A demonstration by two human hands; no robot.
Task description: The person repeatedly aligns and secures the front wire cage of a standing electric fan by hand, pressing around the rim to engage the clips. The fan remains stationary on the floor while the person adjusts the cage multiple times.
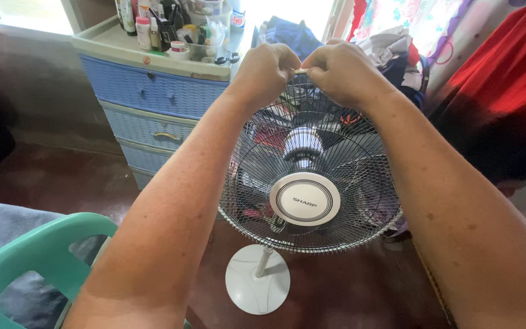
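Fan guard [336,158], a round wire grille on a white pedestal fan, sits at the centre of view, tilted toward the camera. At its twelve o'clock rim, the left hand [265,73] and right hand [343,72] meet, fingers curled tight, pinching a small pale clip [300,71] between them. A blue drawer cabinet [153,103] stands at ten o'clock, a green chair [44,256] at seven.

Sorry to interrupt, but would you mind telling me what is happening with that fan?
A person's left hand and right hand both pinch the top rim of a pedestal fan's wire grille. The fan stands on its round white base on the floor, before a blue plastic drawer unit.
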